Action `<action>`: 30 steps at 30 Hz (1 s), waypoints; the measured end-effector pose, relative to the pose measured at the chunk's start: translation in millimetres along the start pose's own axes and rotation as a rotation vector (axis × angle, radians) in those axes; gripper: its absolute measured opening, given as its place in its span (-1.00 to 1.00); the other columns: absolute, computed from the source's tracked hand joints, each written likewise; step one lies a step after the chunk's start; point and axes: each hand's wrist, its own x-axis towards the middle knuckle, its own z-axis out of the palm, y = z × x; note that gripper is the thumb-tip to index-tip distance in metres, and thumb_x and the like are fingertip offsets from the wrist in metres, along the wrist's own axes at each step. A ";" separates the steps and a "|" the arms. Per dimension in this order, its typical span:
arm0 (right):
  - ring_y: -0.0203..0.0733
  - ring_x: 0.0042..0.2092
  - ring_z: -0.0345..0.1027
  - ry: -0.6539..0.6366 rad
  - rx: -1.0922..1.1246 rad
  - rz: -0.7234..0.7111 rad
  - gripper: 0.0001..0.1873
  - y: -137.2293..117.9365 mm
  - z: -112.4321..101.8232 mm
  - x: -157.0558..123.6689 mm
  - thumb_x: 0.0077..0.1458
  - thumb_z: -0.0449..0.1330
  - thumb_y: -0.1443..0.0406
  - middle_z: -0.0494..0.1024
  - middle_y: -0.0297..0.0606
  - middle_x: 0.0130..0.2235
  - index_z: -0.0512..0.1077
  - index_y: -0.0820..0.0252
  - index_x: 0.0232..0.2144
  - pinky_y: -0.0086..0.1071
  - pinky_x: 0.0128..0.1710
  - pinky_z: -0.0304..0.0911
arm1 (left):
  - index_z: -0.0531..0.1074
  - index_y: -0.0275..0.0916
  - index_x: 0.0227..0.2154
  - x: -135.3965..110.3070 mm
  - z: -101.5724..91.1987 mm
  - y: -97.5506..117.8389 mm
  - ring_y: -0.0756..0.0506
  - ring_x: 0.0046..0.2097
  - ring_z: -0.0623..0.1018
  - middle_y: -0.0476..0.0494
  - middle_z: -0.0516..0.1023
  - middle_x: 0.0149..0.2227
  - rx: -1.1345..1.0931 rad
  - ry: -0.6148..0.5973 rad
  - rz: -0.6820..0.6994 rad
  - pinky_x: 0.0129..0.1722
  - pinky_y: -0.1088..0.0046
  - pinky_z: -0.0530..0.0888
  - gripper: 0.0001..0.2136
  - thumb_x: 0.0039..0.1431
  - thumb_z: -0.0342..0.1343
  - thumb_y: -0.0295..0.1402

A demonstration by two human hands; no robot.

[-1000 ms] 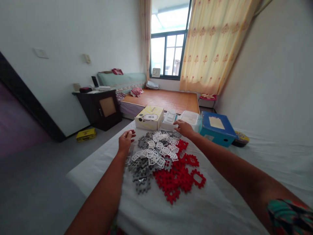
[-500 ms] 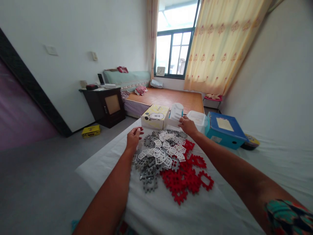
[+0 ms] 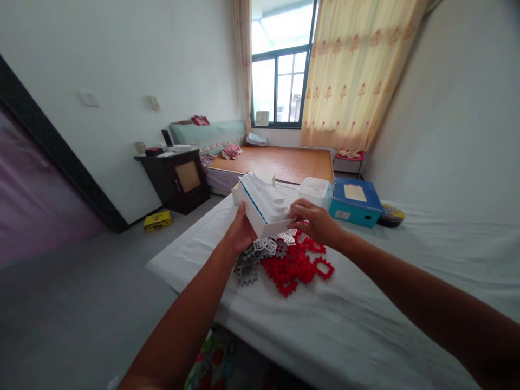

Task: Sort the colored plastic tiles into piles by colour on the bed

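Observation:
A white box (image 3: 260, 212) with a moulded white insert and a blue strip along its edge is tilted above the pieces. My left hand (image 3: 241, 230) is closed on its left side and lower edge. At the box's right end, my right hand (image 3: 311, 219) grips the rim with bent fingers. Below lies a heap of red toothed plastic pieces (image 3: 290, 265), some with square openings. Beside these are grey toothed pieces (image 3: 247, 273) and white lattice pieces (image 3: 266, 246), partly hidden by the box and my left hand.
The pieces lie on a white-sheeted surface (image 3: 357, 303). Behind my right hand stand a white plastic tub (image 3: 314, 189) and a blue lidded box (image 3: 355, 203), with a dark and yellow item (image 3: 392, 215) beside it. A yellow box (image 3: 157, 221) is on the floor at left.
My right hand has brought the white box from the back toward me, over the pieces. My left hand has moved in and taken hold of it. The view has shifted slightly.

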 end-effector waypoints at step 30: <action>-0.31 -0.32 0.38 0.576 1.134 0.910 -0.71 38.7 8.5 -30.2 -0.06 0.29 0.11 0.52 -0.37 -0.33 0.41 0.08 -0.29 -0.46 -0.34 0.32 | 0.43 -0.20 0.01 -22.0 -0.9 27.2 -0.27 -0.06 0.59 -0.25 0.59 -0.06 0.382 0.288 0.051 -0.17 0.20 0.57 -0.36 0.03 0.10 0.20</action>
